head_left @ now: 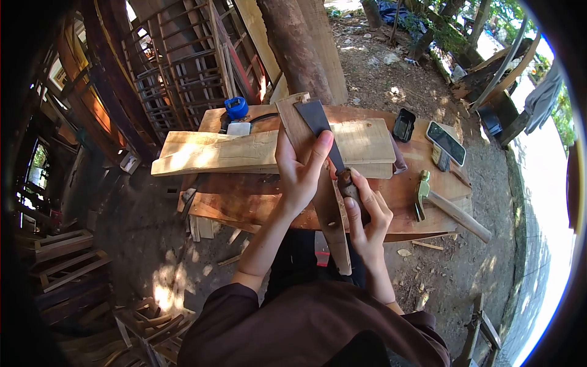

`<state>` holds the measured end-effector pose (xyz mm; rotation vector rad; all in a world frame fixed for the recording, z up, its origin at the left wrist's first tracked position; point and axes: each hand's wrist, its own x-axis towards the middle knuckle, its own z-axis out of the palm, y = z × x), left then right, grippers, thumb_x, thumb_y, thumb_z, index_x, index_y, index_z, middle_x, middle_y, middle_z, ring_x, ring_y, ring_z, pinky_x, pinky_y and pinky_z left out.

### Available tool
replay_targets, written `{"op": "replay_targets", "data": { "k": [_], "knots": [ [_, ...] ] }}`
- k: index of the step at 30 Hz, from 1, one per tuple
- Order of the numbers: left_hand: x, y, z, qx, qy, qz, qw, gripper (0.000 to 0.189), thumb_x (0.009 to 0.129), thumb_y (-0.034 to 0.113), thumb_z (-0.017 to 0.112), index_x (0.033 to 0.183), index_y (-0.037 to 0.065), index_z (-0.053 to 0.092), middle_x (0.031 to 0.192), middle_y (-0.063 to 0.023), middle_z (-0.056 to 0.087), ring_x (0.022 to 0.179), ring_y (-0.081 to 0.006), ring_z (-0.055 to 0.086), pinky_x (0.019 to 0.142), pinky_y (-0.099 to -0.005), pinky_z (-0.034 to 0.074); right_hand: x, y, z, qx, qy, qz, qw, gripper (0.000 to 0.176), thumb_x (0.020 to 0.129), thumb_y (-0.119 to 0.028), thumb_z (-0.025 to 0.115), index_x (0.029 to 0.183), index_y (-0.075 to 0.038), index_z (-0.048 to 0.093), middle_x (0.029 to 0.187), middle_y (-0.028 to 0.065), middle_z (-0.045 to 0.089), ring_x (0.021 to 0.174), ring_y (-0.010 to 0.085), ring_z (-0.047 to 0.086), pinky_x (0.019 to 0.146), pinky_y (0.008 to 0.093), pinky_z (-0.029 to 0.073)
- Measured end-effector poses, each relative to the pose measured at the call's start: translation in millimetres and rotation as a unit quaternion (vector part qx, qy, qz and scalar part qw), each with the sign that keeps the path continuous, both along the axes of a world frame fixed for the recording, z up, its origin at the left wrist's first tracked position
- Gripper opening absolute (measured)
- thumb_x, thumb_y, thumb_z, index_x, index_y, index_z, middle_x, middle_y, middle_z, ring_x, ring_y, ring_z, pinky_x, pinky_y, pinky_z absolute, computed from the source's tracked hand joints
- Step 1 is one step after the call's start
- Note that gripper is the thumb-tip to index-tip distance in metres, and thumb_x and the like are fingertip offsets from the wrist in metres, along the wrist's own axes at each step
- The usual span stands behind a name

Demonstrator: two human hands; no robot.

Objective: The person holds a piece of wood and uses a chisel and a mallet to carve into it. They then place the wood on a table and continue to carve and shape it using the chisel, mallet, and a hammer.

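Note:
My left hand (pixel 299 180) is wrapped around a long, narrow piece of wood (pixel 332 226), which slants from the bench top down toward my lap. A chisel (pixel 317 119) with a wide dark blade lies along the wood's upper face, and my left thumb rests near the blade's edge. My right hand (pixel 372 220) grips the chisel's brown wooden handle. Behind the hands, thick pale boards (pixel 214 150) lie across the wooden workbench (pixel 244 199). To the right of my right hand rests a claw hammer (pixel 455 214) with its head toward the boards.
A phone (pixel 446 143), an open black case (pixel 404 125) and a brush-like tool (pixel 440 159) lie at the bench's right. A blue tape measure (pixel 236 108) sits at the back left. Wooden frames (pixel 73 257) are stacked at left; a tree trunk (pixel 296 49) stands behind.

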<state>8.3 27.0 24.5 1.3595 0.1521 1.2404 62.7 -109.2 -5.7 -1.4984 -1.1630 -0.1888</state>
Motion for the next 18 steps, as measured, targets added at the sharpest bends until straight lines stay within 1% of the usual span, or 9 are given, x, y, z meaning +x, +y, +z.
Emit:
{"op": "replay_targets", "data": {
  "k": [1,6,9,11,12,13,15,16,18],
  "knots": [
    [1.5,2.0,-2.3,0.037,0.004,0.04,0.999,0.025,0.088,0.011,0.057,0.107,0.002,0.043,0.081,-0.0029,0.052,0.059,-0.0059,0.05,0.05,-0.0197,0.043,-0.4,1.0,-0.4,0.004,-0.003,-0.002,1.0,0.04,0.08,-0.012,0.06,0.119,-0.003,0.056,0.072,0.0085,0.059,0.054,0.0186,0.044,0.056,0.0282,0.034],
    [0.8,-0.7,-8.5,0.01,0.019,0.037,0.999,0.023,0.091,0.018,0.054,0.105,0.002,0.044,0.078,-0.002,0.052,0.059,-0.0052,0.048,0.052,-0.0191,0.041,-9.6,1.9,17.2,-0.004,0.003,-0.007,1.0,0.041,0.08,-0.011,0.06,0.119,-0.003,0.056,0.069,0.0087,0.056,0.053,0.0191,0.043,0.056,0.0286,0.034],
    [-2.2,-6.7,-0.5,0.028,0.016,0.027,0.999,0.025,0.093,0.021,0.048,0.106,0.002,0.04,0.076,-0.0045,0.052,0.054,-0.0081,0.049,0.05,-0.0214,0.043,-9.6,-3.9,14.4,0.001,0.026,0.011,1.0,0.039,0.081,-0.009,0.059,0.12,-0.002,0.055,0.075,0.0107,0.06,0.056,0.0189,0.047,0.058,0.0282,0.038],
    [-6.8,-9.7,1.7,0.037,0.013,0.008,0.999,0.026,0.095,0.023,0.044,0.107,0.001,0.038,0.075,-0.0065,0.052,0.052,-0.0103,0.051,0.049,-0.023,0.044,-5.3,-8.5,9.4,0.048,0.047,0.008,0.998,0.038,0.083,-0.008,0.058,0.12,0.001,0.054,0.084,0.0125,0.063,0.063,0.0183,0.053,0.062,0.0272,0.043],
    [-8.8,-8.7,-2.2,0.017,0.013,-0.046,0.999,0.033,0.095,0.033,0.037,0.106,0.001,0.039,0.079,-0.0093,0.052,0.055,-0.0143,0.054,0.052,-0.0263,0.047,-5.6,-19.2,5.7,-0.006,0.143,0.009,0.99,0.037,0.085,-0.008,0.056,0.12,0.003,0.053,0.091,0.0133,0.064,0.063,0.0135,0.055,0.06,0.0247,0.044],
    [-9.7,-8.7,-7.0,-0.004,0.012,-0.099,0.995,0.044,0.096,0.043,0.029,0.104,0.001,0.04,0.082,-0.0121,0.052,0.058,-0.0184,0.057,0.056,-0.0295,0.05,-5.3,-24.6,4.5,0.004,0.188,0.004,0.982,0.037,0.086,-0.009,0.055,0.121,0.003,0.052,0.089,0.012,0.064,0.058,0.0109,0.053,0.055,0.0233,0.043],
    [-9.1,-11.4,-22.1,-0.019,0.018,-0.091,0.996,0.047,0.096,0.045,0.025,0.106,0.0,0.038,0.082,-0.0128,0.051,0.058,-0.0197,0.057,0.056,-0.0312,0.051,-2.2,-32.0,-0.3,0.024,0.255,0.001,0.967,0.037,0.089,-0.012,0.051,0.123,0.003,0.049,0.08,0.0071,0.061,0.046,0.0047,0.046,0.044,0.0196,0.037],
    [-8.1,-14.6,-28.5,-0.033,0.024,-0.082,0.996,0.05,0.096,0.046,0.021,0.108,0.0,0.036,0.082,-0.0136,0.051,0.058,-0.0211,0.058,0.056,-0.0329,0.052,-0.7,-37.1,-1.3,0.011,0.278,-0.007,0.961,0.039,0.089,-0.013,0.052,0.125,0.002,0.048,0.072,0.0041,0.058,0.046,0.0044,0.045,0.042,0.0192,0.035],
    [-8.0,-26.3,-37.2,-0.03,0.023,-0.048,0.998,0.051,0.096,0.047,0.02,0.102,0.0,0.039,0.08,-0.0124,0.052,0.056,-0.019,0.057,0.054,-0.0305,0.05,2.8,-45.1,-8.3,0.004,0.306,-0.016,0.952,0.039,0.09,-0.014,0.051,0.125,0.001,0.048,0.068,0.0031,0.056,0.045,0.0044,0.045,0.041,0.0194,0.035]
  ]
}}
